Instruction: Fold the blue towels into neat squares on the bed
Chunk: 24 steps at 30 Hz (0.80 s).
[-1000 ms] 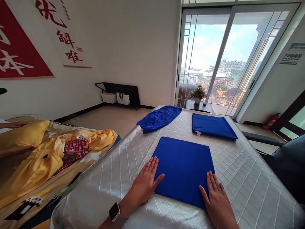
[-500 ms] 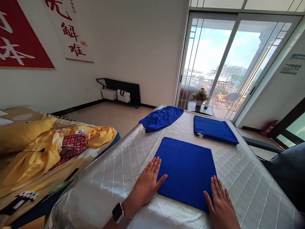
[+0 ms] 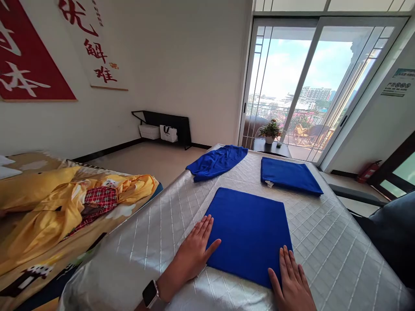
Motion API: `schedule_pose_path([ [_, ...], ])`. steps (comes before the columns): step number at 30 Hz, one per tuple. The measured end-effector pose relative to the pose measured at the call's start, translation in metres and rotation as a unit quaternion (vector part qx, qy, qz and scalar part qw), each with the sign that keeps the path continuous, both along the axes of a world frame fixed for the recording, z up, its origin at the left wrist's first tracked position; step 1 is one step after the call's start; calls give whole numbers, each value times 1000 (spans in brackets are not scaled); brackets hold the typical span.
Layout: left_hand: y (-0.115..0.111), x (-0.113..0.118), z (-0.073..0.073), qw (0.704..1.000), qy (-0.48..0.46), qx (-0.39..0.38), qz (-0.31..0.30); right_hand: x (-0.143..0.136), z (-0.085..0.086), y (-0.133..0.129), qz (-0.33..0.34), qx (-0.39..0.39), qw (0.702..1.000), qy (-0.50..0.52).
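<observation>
A flat blue folded cloth [image 3: 248,233] lies squarely on the silver quilted mattress [image 3: 155,224] before me. Fingers outstretched, my left hand [image 3: 196,248] rests along its left edge, the thumb over the near left corner. My right hand [image 3: 290,276] lies open on the near right corner, fingers pointing away from me. Neither hand grips anything. Behind this cloth, to the right, is a second folded blue cloth [image 3: 290,175] with a small white label. A crumpled blue cloth [image 3: 218,162] sits at the far left end of the mattress.
On the left stands a bed [image 3: 106,250] with a patterned sheet, yellow clothing [image 3: 61,207] and a red plaid piece [image 3: 100,201]. A low black rack [image 3: 165,121] is by the wall. Beyond the mattress, a potted plant [image 3: 270,130] tops a small table. Dark furniture [image 3: 389,233] borders the right.
Both hands stay flat at the cloth's sides; the right has slid slightly toward me along its edge. The view has shifted slightly.
</observation>
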<state>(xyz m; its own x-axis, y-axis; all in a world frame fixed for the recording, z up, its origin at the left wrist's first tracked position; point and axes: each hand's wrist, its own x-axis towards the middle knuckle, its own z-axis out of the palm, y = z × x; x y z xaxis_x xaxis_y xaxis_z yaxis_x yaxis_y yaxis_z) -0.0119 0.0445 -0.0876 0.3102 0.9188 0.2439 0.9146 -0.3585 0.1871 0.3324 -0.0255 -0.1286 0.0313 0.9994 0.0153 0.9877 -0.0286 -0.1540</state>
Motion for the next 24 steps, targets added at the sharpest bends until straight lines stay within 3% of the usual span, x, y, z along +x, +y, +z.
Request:
schedule_pose_path([
  [3,-2,1,6,1000,9,3,2,-4,2,-1,-3,14,1000,-4],
  [6,-12,22,16,1000,-1,16,-3,-8,6,-2,-5,31,1000,-1],
  [9,-32,72,23,997,-19,15,-77,-12,13,-2,-11,19,1000,-2],
  [13,-56,145,18,967,-36,7,-251,-10,23,-4,17,-8,1000,-12],
  [16,-62,172,11,962,-42,-2,-271,-6,26,-6,47,-29,998,-14],
  [20,-59,163,7,973,-44,-16,-227,-8,25,-7,56,-14,998,-3],
  [24,-51,122,9,983,-11,-22,-179,-13,20,-4,-7,5,1000,-3],
])
